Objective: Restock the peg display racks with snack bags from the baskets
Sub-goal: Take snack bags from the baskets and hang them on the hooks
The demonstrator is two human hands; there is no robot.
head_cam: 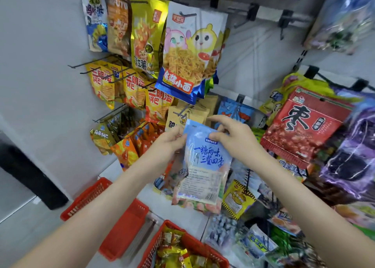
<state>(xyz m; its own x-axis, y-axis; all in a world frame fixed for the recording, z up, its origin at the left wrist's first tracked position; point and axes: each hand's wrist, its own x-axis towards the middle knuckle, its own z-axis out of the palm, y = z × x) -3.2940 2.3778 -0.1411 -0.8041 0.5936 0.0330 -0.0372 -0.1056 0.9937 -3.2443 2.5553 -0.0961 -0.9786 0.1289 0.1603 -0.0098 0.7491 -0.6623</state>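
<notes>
A light blue snack bag [205, 166] with blue Chinese writing hangs upright in front of the peg rack, held at its top by both hands. My left hand [168, 144] pinches its upper left edge. My right hand [231, 135] pinches the upper right corner, thumb on the front. The bag's top edge sits just below a black peg hook [182, 113] that carries tan packets [190, 115]. A red basket [182, 247] with yellow snack bags stands at the bottom of the view.
Pegs above hold yellow crisp bags [113, 85], a white noodle-snack bag [192, 50] and a gold bag [146, 34]. A red jujube bag [304, 123] and purple bags [349, 156] hang at right. Two more red baskets [87, 196] [125, 229] stand on the floor at left.
</notes>
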